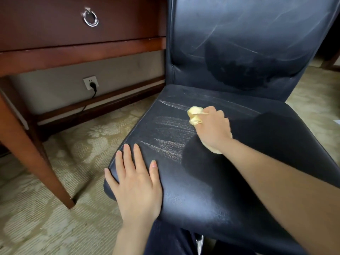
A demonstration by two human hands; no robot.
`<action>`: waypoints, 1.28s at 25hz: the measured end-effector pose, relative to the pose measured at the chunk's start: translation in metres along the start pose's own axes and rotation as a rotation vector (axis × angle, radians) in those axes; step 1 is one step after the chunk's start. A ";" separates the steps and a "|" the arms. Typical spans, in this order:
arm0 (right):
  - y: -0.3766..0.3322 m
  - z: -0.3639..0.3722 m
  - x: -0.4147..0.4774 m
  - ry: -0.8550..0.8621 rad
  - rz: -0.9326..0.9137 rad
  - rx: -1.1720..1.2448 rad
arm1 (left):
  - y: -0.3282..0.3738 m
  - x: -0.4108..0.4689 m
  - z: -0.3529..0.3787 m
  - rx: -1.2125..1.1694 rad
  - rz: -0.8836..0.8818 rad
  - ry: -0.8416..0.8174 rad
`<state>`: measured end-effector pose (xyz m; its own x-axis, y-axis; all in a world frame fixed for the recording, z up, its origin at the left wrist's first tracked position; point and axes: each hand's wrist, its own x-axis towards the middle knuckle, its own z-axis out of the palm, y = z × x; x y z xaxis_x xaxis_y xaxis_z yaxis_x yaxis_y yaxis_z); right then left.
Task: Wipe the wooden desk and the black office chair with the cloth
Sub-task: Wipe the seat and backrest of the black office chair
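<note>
Reddish-brown wooden desk point(55, 57) stands left of the black leather office chair point(248, 34). Left hand point(136, 183) lies flat, fingers straight, on its seat's front corner (bracing). Mid-seat, right hand point(213, 128) grips the soft, light yellow cloth point(195, 115), possibly damp; hold bunched.

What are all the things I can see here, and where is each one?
office chair: one, black, centre and right, seat and backrest streaked.
cloth: one, yellow, bunched on the chair seat.
wooden desk: one, reddish brown, left of the chair.
ring pull: one, silver, on the desk's drawer front.
wall socket: one, white, on the wall under the desk.
plug: one, black, in the wall socket, cord hanging down.
carpet: one, beige, patterned, across the floor.
left hand: one, flat on the seat's front corner.
right hand: one, grips the cloth against the seat.
</note>
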<state>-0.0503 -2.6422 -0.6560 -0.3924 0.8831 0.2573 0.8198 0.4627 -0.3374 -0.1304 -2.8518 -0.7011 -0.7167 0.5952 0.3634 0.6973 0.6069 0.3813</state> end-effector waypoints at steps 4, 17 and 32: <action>-0.064 0.008 -0.053 -0.007 -0.383 0.038 | -0.003 0.001 0.001 -0.007 0.000 0.000; 0.020 -0.049 -0.173 0.055 -0.475 -0.031 | -0.038 0.002 -0.017 -0.215 0.104 -0.114; -0.037 0.010 0.001 0.009 -0.189 -0.098 | -0.057 0.003 -0.010 -0.603 -0.078 -0.110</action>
<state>-0.0849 -2.6575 -0.6526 -0.5398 0.7801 0.3163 0.7687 0.6100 -0.1924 -0.1726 -2.8895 -0.7136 -0.7380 0.6317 0.2375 0.4934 0.2649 0.8285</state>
